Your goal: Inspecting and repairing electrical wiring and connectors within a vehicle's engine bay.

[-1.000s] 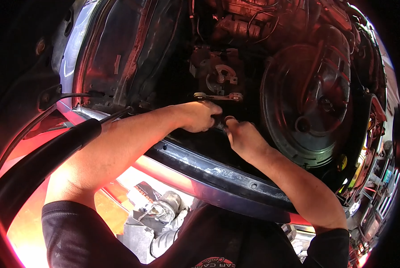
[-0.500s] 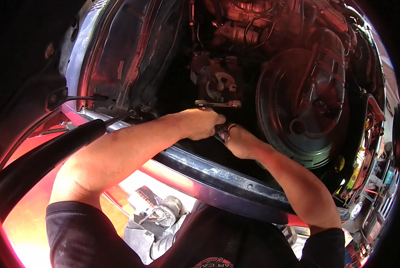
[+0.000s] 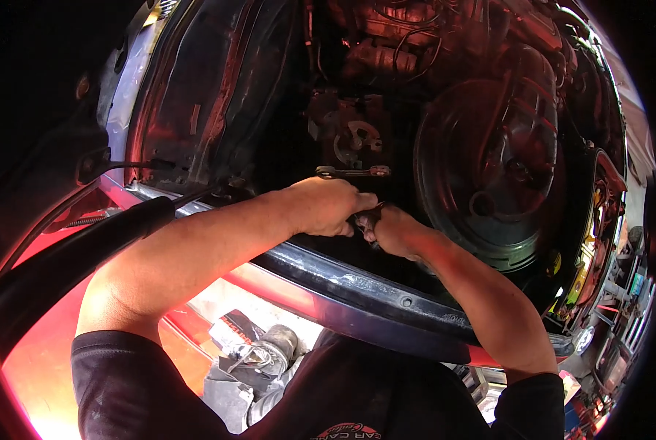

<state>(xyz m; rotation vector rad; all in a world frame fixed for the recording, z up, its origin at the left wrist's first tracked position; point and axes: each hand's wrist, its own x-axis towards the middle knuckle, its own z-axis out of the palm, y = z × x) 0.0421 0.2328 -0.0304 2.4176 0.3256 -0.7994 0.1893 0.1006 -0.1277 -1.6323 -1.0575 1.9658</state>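
Observation:
Both hands meet over the dark opening of the engine bay, just behind the car's front edge. My left hand (image 3: 329, 206) comes in from the left with its fingers curled and one finger reaching toward the right hand. My right hand (image 3: 395, 232) is closed close against it, its fingers bent inward. A small dark piece shows between the fingertips, too shadowed to name. Just beyond the left hand lies a short metal bar with rounded ends (image 3: 354, 172). Behind that bar sits a metal bracket with a curved plate (image 3: 361, 139).
A large round black housing with a duct (image 3: 482, 176) stands right of my hands. The painted front rail (image 3: 350, 281) runs under both forearms. A black strut (image 3: 86, 268) slants across the left. Below the rail are a cylindrical metal part (image 3: 278, 342) and a printed box (image 3: 234, 331).
My hands stay together in nearly the same spot. The left index finger now reaches a little farther right, and the right fingers have shifted around the dark piece.

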